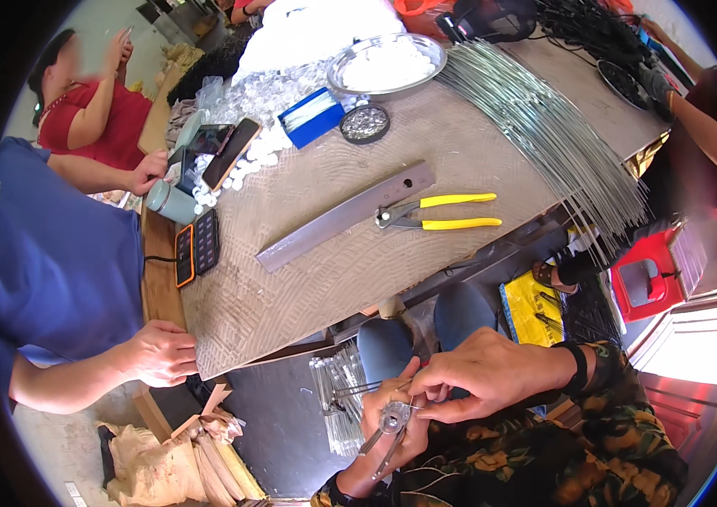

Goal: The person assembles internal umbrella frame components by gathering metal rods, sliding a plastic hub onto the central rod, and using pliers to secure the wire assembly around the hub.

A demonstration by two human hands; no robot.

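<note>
Low in the view, my left hand (385, 407) is closed around a small frame of thin metal rods joined at a round, greyish hub (394, 417). Rods stick out of it toward the left and downward. My right hand (478, 373) comes in from the right, thumb and fingers pinched beside the hub; whatever is between them is too small to make out. Below the table edge, left of my hands, lies a bundle of short metal rods (343, 414). On the table, yellow-handled cutting pliers (451, 213) rest against a flat grey metal bar (333, 221).
Long metal rods (544, 127) spread over the table's right side. At the back are a steel bowl of white pieces (388, 66), a blue box (311, 118) and a black dish (364, 123). A person in blue (62, 245) sits left, one hand at the table corner.
</note>
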